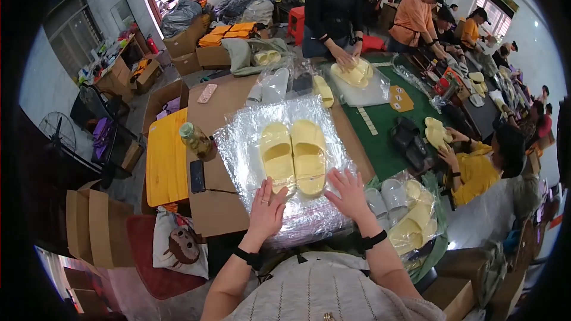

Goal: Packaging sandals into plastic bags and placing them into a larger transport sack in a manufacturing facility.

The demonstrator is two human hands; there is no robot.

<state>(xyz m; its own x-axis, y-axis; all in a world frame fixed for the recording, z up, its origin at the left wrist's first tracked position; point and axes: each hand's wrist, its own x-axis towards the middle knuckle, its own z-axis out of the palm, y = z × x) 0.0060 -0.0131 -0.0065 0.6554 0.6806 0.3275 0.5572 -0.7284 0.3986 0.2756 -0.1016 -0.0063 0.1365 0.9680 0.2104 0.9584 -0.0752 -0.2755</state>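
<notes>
A pair of pale yellow slide slippers (pixel 293 157) lies side by side, toes away from me, on a stack of shiny transparent plastic bags (pixel 238 142). They seem to be under or inside a layer of film. My left hand (pixel 267 209) rests flat by the heel of the left slipper, fingers stretched out. Beside the right slipper's heel, my right hand (pixel 348 193) lies on the plastic with its fingers spread. Neither hand grips anything that I can see.
Left of the stack are a glass jar (pixel 196 141), a black phone (pixel 197 176) and a pink phone (pixel 207 93). Bagged slippers (pixel 410 214) lie by my right arm. Across the table a co-worker in black (pixel 333 15) handles yellow slippers; one in yellow (pixel 476 172) works at right.
</notes>
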